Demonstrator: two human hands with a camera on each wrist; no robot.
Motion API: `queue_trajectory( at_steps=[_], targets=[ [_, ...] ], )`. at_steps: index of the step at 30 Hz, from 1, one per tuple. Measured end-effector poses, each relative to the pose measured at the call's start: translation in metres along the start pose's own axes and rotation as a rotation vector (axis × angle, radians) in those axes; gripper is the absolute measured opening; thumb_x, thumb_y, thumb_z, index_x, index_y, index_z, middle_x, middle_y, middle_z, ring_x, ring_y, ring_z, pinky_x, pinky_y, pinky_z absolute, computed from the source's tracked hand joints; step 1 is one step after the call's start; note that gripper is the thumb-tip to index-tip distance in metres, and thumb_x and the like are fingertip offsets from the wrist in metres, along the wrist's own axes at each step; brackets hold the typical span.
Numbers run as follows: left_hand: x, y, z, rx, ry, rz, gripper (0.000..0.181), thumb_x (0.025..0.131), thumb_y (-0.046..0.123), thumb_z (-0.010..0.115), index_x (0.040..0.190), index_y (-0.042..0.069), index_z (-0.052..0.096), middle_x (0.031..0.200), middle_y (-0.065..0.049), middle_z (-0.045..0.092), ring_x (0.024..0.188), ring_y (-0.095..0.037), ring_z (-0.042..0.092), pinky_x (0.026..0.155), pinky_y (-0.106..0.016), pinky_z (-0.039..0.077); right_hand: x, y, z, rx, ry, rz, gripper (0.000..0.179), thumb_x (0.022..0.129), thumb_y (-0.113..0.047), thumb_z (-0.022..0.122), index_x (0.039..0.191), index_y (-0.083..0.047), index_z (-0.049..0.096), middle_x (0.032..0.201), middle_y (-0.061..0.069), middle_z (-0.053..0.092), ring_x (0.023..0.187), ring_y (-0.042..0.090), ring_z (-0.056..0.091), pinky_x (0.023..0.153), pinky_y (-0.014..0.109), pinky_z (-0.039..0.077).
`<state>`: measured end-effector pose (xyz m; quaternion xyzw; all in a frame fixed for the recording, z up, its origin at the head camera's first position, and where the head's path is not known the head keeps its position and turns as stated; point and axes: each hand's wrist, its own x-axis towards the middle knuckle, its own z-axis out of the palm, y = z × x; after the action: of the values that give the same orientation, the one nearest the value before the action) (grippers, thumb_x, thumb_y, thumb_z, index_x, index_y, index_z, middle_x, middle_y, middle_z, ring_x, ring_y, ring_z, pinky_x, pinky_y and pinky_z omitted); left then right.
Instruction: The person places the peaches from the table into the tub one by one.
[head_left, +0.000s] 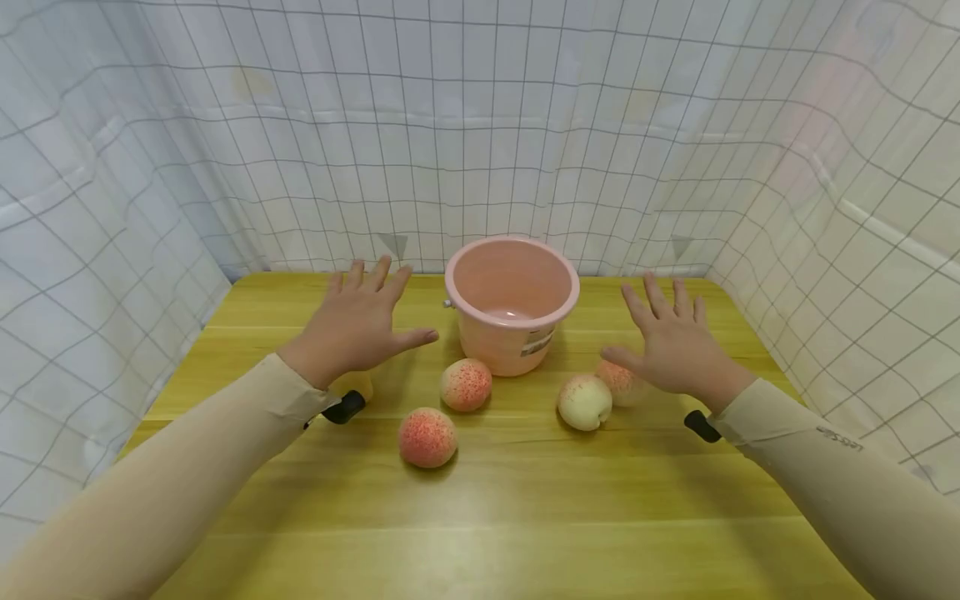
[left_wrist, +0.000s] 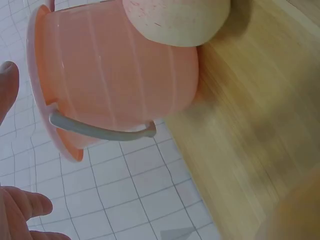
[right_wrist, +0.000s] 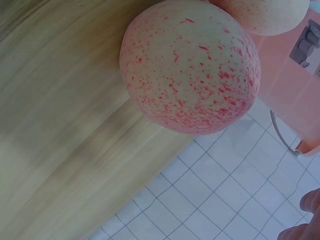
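Note:
Both hands hover palm down over the table with fingers spread, holding nothing. My left hand (head_left: 351, 321) is left of a pink bucket (head_left: 512, 333), above a pale yellow fruit (head_left: 358, 383) mostly hidden by the wrist. To the bucket's right, my right hand (head_left: 678, 346) hangs above a red-speckled peach (head_left: 619, 382), which it partly covers. A paler peach (head_left: 584, 402) sits beside that one. In front of the bucket lie a speckled peach (head_left: 467, 385) and a redder peach (head_left: 427, 437). The bucket's grey handle (left_wrist: 102, 131) hangs down its side in the left wrist view.
The wooden table (head_left: 517, 533) is enclosed at the back and both sides by a white gridded curtain (head_left: 480, 150). A printed label (head_left: 537, 341) marks the bucket's front. Black wrist straps (head_left: 345, 407) show below both sleeves.

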<state>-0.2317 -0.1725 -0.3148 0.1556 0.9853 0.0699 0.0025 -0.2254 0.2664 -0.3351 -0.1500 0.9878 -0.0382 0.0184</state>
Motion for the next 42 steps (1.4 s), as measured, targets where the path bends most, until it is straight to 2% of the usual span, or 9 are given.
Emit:
queue_trajectory(
  at_steps=[6, 11, 20, 25, 30, 35, 38, 42],
  targets=[
    [0.014, 0.009, 0.000, -0.034, -0.004, 0.026, 0.116, 0.088, 0.093, 0.040, 0.171, 0.015, 0.015, 0.176, -0.023, 0.010, 0.158, -0.059, 0.007, 0.125, -0.075, 0.006, -0.001, 0.005, 0.004, 0.000, -0.012, -0.002, 0.102, 0.101, -0.075, 0.045, 0.171, -0.016, 0.001, 0.174, 0.016, -0.020, 0.155, 0.059, -0.019, 0.117, 0.085, -0.001],
    [0.026, 0.015, 0.004, -0.109, 0.007, 0.043, 0.114, 0.090, 0.089, 0.044, 0.170, 0.013, 0.016, 0.176, -0.022, 0.010, 0.159, -0.055, 0.008, 0.128, -0.071, 0.008, -0.004, 0.009, 0.009, 0.012, -0.025, -0.005, 0.103, 0.100, -0.076, 0.043, 0.171, -0.015, 0.001, 0.175, 0.020, -0.016, 0.155, 0.060, -0.018, 0.117, 0.085, 0.001],
    [0.043, 0.030, 0.008, -0.227, 0.028, 0.064, 0.113, 0.091, 0.085, 0.050, 0.169, 0.010, 0.019, 0.176, -0.019, 0.014, 0.161, -0.052, 0.010, 0.130, -0.067, 0.010, -0.009, 0.014, 0.016, 0.071, -0.068, -0.014, 0.101, 0.102, -0.074, 0.044, 0.171, -0.016, -0.001, 0.174, 0.021, -0.017, 0.155, 0.059, -0.019, 0.118, 0.084, 0.001],
    [0.052, 0.039, 0.012, -0.265, 0.037, 0.078, 0.109, 0.093, 0.078, 0.055, 0.169, 0.009, 0.019, 0.175, -0.021, 0.017, 0.161, -0.050, 0.013, 0.130, -0.067, 0.012, -0.011, 0.018, 0.021, 0.092, -0.070, -0.032, 0.098, 0.103, -0.071, 0.045, 0.171, -0.014, 0.002, 0.175, 0.023, -0.014, 0.155, 0.061, -0.015, 0.118, 0.084, 0.003],
    [0.059, 0.043, 0.017, -0.277, 0.035, 0.073, 0.113, 0.092, 0.081, 0.052, 0.169, 0.007, 0.016, 0.175, -0.020, 0.016, 0.162, -0.047, 0.014, 0.130, -0.065, 0.012, -0.013, 0.020, 0.024, 0.107, -0.071, -0.044, 0.100, 0.102, -0.072, 0.047, 0.171, -0.012, 0.005, 0.174, 0.026, -0.009, 0.154, 0.065, -0.010, 0.117, 0.085, 0.005],
    [0.065, 0.044, 0.022, -0.359, 0.014, 0.067, 0.117, 0.090, 0.085, 0.050, 0.169, 0.007, 0.013, 0.176, -0.019, 0.014, 0.163, -0.041, 0.017, 0.130, -0.061, 0.021, -0.015, 0.021, 0.029, 0.123, -0.081, -0.042, 0.100, 0.102, -0.072, 0.047, 0.171, -0.012, 0.006, 0.175, 0.026, -0.008, 0.154, 0.064, -0.009, 0.117, 0.084, 0.005],
    [0.065, 0.044, 0.024, -0.405, -0.012, 0.050, 0.121, 0.089, 0.087, 0.050, 0.170, 0.008, 0.008, 0.177, -0.018, 0.007, 0.164, -0.038, 0.014, 0.130, -0.058, 0.021, -0.016, 0.023, 0.033, 0.128, -0.086, -0.055, 0.099, 0.103, -0.070, 0.048, 0.171, -0.012, 0.007, 0.175, 0.027, -0.006, 0.154, 0.065, -0.007, 0.118, 0.083, 0.008],
    [0.065, 0.045, 0.027, -0.447, -0.018, 0.043, 0.123, 0.089, 0.086, 0.051, 0.170, 0.007, 0.003, 0.178, -0.017, 0.005, 0.164, -0.037, 0.014, 0.130, -0.057, 0.022, -0.016, 0.027, 0.038, 0.160, -0.093, -0.094, 0.097, 0.103, -0.065, 0.052, 0.170, -0.009, 0.009, 0.174, 0.029, -0.003, 0.153, 0.067, -0.003, 0.119, 0.082, 0.011]
  ],
)
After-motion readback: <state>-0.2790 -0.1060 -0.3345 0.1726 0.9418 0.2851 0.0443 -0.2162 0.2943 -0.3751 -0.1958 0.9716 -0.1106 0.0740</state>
